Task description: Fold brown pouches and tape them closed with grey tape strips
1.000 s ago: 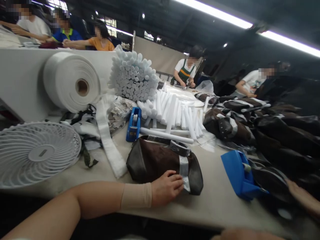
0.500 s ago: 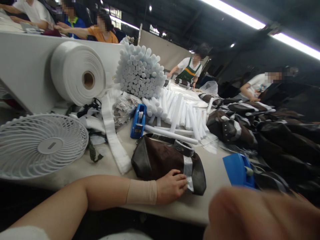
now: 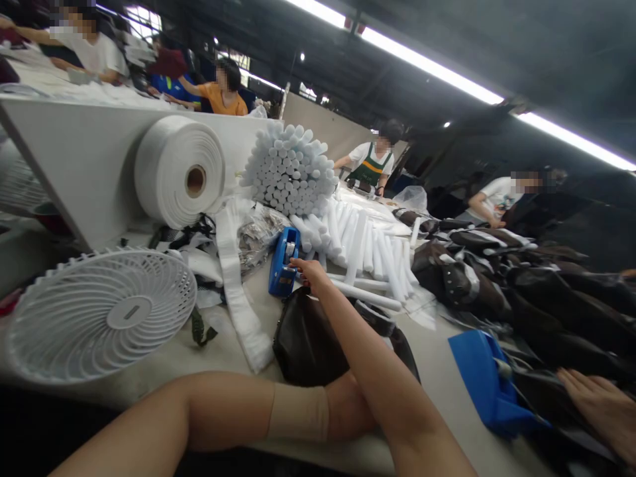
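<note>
Fan grille [image 3: 102, 318] far left. Blue tape dispenser [image 3: 279, 268] points away lengthwise; right hand [image 3: 309, 273] at it, fingertips narrow. Dark bag [image 3: 308, 338] mid-table, long axis left-right, right forearm [image 3: 377, 358] blocking view. Left hand [image 3: 346, 404] by bag, grip unclear.

Handbag [image 3: 301, 344]: on the table [image 3: 432, 351], near its front edge.
Tape dispenser [image 3: 277, 279]: just behind the handbag, left of the loose rods [image 3: 380, 255].
Rod bundle [image 3: 293, 175]: behind the dispenser.
Roll [image 3: 169, 169]: left of the bundle, before the partition [image 3: 89, 156].
Fan grille [image 3: 129, 311]: far left, a strip [image 3: 236, 298] between it and the handbag.
Bag pile [image 3: 566, 305]: right side, behind a holder [image 3: 489, 391].
</note>
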A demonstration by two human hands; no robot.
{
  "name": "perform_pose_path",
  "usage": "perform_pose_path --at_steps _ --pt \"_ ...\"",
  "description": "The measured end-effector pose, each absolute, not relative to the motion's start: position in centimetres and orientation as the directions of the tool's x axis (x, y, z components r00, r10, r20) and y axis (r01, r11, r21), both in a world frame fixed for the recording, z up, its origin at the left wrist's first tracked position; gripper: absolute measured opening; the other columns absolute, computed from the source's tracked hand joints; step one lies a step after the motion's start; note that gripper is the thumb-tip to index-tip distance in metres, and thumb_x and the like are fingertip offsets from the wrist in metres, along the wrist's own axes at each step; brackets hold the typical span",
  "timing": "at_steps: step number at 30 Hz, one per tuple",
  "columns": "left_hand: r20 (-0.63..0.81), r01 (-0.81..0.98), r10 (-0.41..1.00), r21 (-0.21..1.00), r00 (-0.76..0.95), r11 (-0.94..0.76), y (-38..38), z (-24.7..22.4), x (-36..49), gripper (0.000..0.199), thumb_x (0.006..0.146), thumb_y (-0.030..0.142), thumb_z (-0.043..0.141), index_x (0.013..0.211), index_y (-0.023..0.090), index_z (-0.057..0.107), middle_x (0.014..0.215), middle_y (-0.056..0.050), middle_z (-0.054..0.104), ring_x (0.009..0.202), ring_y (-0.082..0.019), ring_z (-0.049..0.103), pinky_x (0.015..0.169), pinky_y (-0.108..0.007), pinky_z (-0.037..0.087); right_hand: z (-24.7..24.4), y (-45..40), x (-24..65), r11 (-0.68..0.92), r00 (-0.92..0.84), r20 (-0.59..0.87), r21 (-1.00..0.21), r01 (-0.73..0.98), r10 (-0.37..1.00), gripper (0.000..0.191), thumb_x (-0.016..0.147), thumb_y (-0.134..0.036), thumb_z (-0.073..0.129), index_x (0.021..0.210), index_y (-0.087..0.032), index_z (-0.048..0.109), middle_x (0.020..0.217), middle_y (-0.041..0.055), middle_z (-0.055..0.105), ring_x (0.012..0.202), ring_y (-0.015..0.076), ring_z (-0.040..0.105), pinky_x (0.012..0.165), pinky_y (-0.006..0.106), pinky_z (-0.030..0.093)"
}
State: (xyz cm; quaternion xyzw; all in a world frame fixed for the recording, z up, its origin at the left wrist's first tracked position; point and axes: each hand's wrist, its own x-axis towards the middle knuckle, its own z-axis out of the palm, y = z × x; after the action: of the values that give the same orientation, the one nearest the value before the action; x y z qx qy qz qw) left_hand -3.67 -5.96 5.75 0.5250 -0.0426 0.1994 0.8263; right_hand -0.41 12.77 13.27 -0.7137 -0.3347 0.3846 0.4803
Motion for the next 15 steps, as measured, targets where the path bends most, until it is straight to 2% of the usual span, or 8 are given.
perform_pose_path --at_steps 1,2,4,6,11,13,15 --pt "0.215 -0.343 0.276 0.722 0.937 0.601 -6.0 6.2 -3.8 0.042 0.093 0.047 0.044 0.110 0.014 0.062 0.141 -0.014 0.051 0.127 -0.025 0.052 0.104 -0.041 0.045 13.1 13.1 -0.5 -0.323 0.477 -0.243 -0.942 0.093 0.845 0.018 0.079 -0.023 0.067 0.067 -0.010 0.065 0.054 -0.0043 0.042 0.044 0.0052 0.028 0.041 0.022 0.017" --pt "0.168 -0.304 0.254 0.578 0.953 0.757 -6.0 6.5 -4.0 0.041 0.085 0.049 0.057 0.105 0.014 0.065 0.137 -0.013 0.054 0.127 -0.026 0.051 0.107 -0.040 0.042 13.0 13.3 -0.6 -0.326 0.474 -0.254 -0.942 0.075 0.843 0.018 0.078 -0.022 0.068 0.066 -0.011 0.063 0.053 -0.0052 0.040 0.043 0.0048 0.026 0.040 0.022 0.015" --pt "0.131 -0.263 0.229 0.407 0.965 0.875 -5.9 6.7 -4.3 0.036 0.072 0.044 0.073 0.095 0.016 0.068 0.132 -0.011 0.059 0.129 -0.026 0.049 0.109 -0.036 0.039 12.9 13.6 -0.6 -0.324 0.475 -0.268 -0.945 0.037 0.838 0.019 0.076 -0.019 0.070 0.063 -0.013 0.057 0.051 -0.0066 0.038 0.041 0.0043 0.025 0.039 0.021 0.014" --pt "0.119 -0.240 0.211 0.345 0.970 0.907 -5.9 6.4 -4.4 0.035 0.067 0.040 0.077 0.094 0.018 0.070 0.130 -0.010 0.061 0.131 -0.026 0.047 0.110 -0.035 0.038 12.9 13.5 -0.7 -0.314 0.482 -0.273 -0.950 0.003 0.832 0.023 0.076 -0.017 0.070 0.061 -0.014 0.052 0.049 -0.0076 0.036 0.040 0.0039 0.025 0.038 0.020 0.013" --pt "0.094 -0.141 0.113 0.378 0.989 0.915 -5.8 4.7 -4.1 0.053 0.059 0.047 0.078 0.102 0.018 0.069 0.139 -0.009 0.056 0.139 -0.029 0.037 0.115 -0.036 0.031 13.0 12.6 -1.4 -0.276 0.493 -0.273 -0.959 -0.067 0.826 0.023 0.077 -0.016 0.068 0.062 -0.015 0.050 0.048 -0.0087 0.034 0.039 0.0028 0.022 0.036 0.019 0.011" --pt "0.117 -0.135 0.092 0.441 0.989 0.887 -5.7 4.0 -3.9 0.056 0.060 0.050 0.074 0.106 0.018 0.066 0.142 -0.009 0.053 0.141 -0.028 0.034 0.117 -0.036 0.028 13.0 12.2 -1.6 -0.269 0.495 -0.281 -0.958 -0.098 0.822 0.023 0.077 -0.015 0.067 0.063 -0.015 0.049 0.048 -0.0091 0.033 0.039 0.0027 0.022 0.036 0.018 0.011" --pt "0.133 -0.161 0.105 0.541 0.986 0.825 -5.6 3.7 -3.8 0.062 0.067 0.056 0.066 0.115 0.018 0.062 0.144 -0.010 0.050 0.140 -0.028 0.035 0.117 -0.040 0.028 13.0 11.8 -1.7 -0.265 0.486 -0.293 -0.956 -0.128 0.823 0.019 0.078 -0.016 0.066 0.065 -0.015 0.051 0.048 -0.0095 0.032 0.038 0.0028 0.022 0.035 0.018 0.011"
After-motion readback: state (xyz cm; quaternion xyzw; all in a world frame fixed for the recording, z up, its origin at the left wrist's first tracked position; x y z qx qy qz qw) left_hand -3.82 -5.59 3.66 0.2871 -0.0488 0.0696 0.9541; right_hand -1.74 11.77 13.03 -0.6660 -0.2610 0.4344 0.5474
